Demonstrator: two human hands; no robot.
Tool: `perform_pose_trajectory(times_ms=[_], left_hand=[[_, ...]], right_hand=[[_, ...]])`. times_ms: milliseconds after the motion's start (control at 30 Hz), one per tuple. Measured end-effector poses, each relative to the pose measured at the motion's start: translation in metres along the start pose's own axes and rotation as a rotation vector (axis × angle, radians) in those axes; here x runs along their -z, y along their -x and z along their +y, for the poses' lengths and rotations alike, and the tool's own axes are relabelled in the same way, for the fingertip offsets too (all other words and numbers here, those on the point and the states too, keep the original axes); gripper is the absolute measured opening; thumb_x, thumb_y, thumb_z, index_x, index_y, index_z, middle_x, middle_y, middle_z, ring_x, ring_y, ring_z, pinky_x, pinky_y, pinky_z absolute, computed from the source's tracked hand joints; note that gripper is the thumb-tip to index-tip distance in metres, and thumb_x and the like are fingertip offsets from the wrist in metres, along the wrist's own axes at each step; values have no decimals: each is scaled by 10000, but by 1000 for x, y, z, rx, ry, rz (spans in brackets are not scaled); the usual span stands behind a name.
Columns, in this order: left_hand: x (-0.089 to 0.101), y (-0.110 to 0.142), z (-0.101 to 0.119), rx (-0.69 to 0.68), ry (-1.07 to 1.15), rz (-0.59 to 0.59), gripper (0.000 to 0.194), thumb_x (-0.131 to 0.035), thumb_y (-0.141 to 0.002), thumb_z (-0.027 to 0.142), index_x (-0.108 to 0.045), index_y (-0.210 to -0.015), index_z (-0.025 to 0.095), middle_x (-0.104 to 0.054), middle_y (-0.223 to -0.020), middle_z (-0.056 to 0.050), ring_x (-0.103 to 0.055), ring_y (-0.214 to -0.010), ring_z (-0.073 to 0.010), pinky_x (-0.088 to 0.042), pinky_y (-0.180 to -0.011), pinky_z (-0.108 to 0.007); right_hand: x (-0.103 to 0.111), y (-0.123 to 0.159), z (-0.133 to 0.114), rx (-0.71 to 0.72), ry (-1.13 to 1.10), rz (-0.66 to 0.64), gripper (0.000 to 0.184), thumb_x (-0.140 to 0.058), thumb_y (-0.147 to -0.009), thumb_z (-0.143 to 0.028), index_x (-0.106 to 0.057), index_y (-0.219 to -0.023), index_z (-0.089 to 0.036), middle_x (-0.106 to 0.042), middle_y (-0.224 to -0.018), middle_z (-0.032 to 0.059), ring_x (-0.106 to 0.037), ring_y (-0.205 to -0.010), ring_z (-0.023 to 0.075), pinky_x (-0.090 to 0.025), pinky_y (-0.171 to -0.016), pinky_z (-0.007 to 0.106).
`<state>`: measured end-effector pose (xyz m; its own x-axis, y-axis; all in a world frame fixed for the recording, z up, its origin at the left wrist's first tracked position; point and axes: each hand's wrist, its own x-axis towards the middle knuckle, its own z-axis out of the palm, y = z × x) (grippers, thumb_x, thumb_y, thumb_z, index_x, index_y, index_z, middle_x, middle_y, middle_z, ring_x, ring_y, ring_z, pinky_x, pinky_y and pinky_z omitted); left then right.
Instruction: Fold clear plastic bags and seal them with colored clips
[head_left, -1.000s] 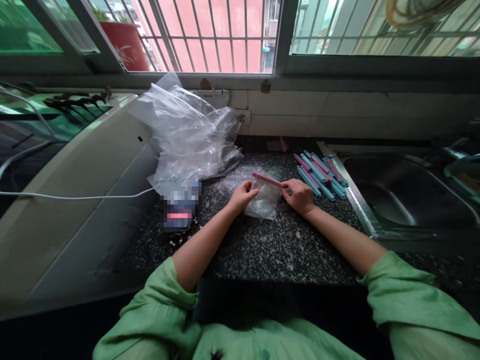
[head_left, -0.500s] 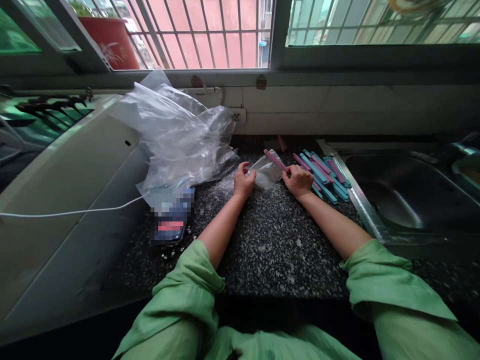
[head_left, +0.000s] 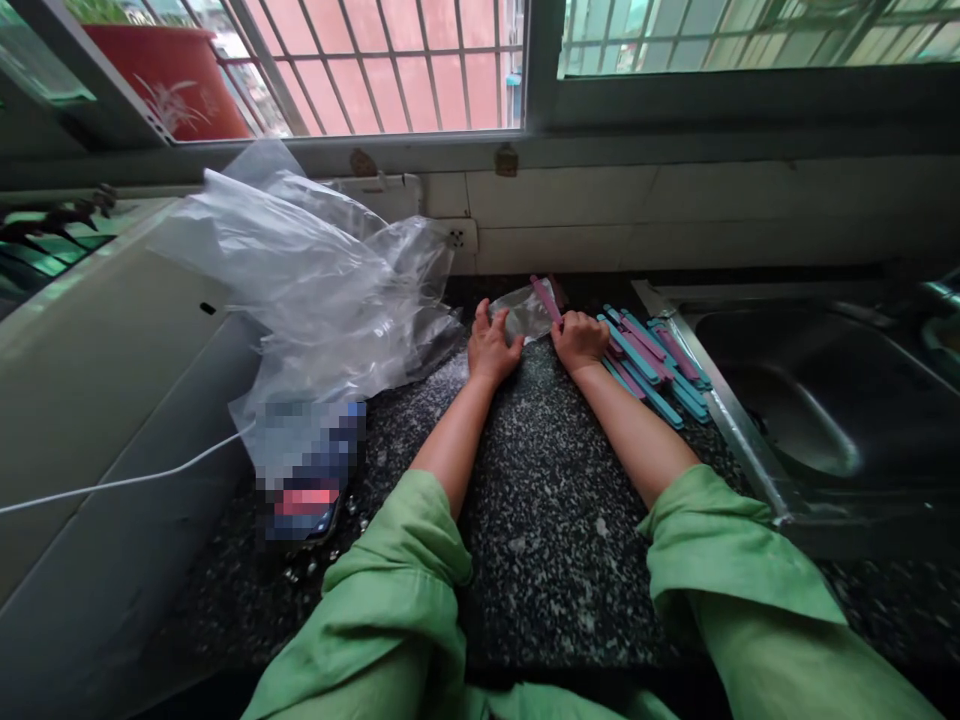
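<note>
My right hand (head_left: 580,340) grips the near end of a pink bag clip (head_left: 546,299), which runs along the edge of a small clear plastic bag (head_left: 525,311). The bag lies toward the back of the speckled dark counter (head_left: 540,520). Beside the bag's left side is my left hand (head_left: 493,345), its fingers apart and nothing held in them; whether a fingertip touches the bag I cannot tell. Just right of my right hand is a pile of pink and blue bag clips (head_left: 656,365).
A big heap of clear plastic bags (head_left: 330,280) stands on the left, partly over a blurred phone (head_left: 307,510) with a white cable (head_left: 150,477). A steel sink (head_left: 795,400) is at the right. Behind are a wall socket (head_left: 459,235) and a barred window.
Both hands have moved away from me toward the back of the counter, carrying the clipped bag. My left hand has let go of the bag and its fingers have spread. The view has shifted.
</note>
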<state>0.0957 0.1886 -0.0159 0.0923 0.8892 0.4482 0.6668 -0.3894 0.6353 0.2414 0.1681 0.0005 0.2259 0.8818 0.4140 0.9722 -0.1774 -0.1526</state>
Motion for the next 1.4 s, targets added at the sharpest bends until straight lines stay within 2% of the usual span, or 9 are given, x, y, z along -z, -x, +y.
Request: perform_pose_trajectory(times_ms=[133,267,467,733,900,1067,1267,1400], left_hand=[[-8,-12,0,-89,-74,-43,496,-674,-682,288,-563,-1157,196,-221,-1483,-107,-306,-1291,-348,-318,-1026,-447],[-13,-26,-3,-109,-167,-95,519,-668,-690,347,-577,-1169,168,-221,-1495,-112,-292,-1281,-383,-314,-1010,-473],[-17,-44,-4,-70,-374,-198,398,-539,-783,390,-589,-1152,252,-210,-1513,-9,-337,-1247,-340,-363,-959,-463],[-22,-56,-3,-61,-474,-226,335,-490,-817,369,-593,-1101,225,-276,-1485,-62,-375,-1221,-327,-383,-920,-450],[-21,-49,-1,-61,-497,-204,354,-465,-829,303,-544,-1157,195,-295,-1476,-105,-408,-1199,-309,-388,-899,-435],[-14,-37,3,-84,-527,-179,317,-427,-849,250,-553,-1124,158,-357,-1437,-145,-453,-1156,-283,-403,-876,-403],[3,-11,6,-71,-509,-193,263,-402,-864,227,-584,-1027,132,-434,-1358,-180,-490,-1117,-277,-427,-847,-384],[15,14,9,-16,-348,-152,200,-427,-838,167,-592,-951,149,-500,-1269,-162,-511,-1087,-257,-437,-860,-370]], right_hand=[[-6,-14,-5,-24,11,-16,284,-411,-863,-255,-618,-956,-84,-656,-923,194,-586,-853,274,-323,-741,377],[-14,-29,-9,-47,-1,-21,286,-407,-860,-240,-615,-946,-65,-654,-922,215,-592,-859,282,-335,-758,392],[-26,-52,-15,-78,21,-43,293,-382,-861,-205,-609,-969,-56,-656,-948,211,-594,-898,267,-345,-801,394],[-34,-65,-17,-98,27,-67,293,-387,-860,-209,-606,-965,-44,-654,-955,222,-595,-929,285,-333,-822,411],[-34,-62,-19,-96,31,-10,328,-458,-843,-289,-537,-1038,-37,-643,-950,228,-594,-917,297,-333,-803,408],[-30,-51,-21,-2,40,-17,288,-392,-870,-255,-526,-1016,-45,-639,-927,230,-600,-868,278,-329,-763,387],[-15,-20,-27,124,86,-81,280,-368,-874,-245,-560,-979,-70,-650,-911,205,-598,-840,255,-315,-721,348],[-4,2,-34,199,62,-120,292,-379,-867,-271,-596,-953,-95,-661,-899,179,-598,-826,248,-304,-689,322]])
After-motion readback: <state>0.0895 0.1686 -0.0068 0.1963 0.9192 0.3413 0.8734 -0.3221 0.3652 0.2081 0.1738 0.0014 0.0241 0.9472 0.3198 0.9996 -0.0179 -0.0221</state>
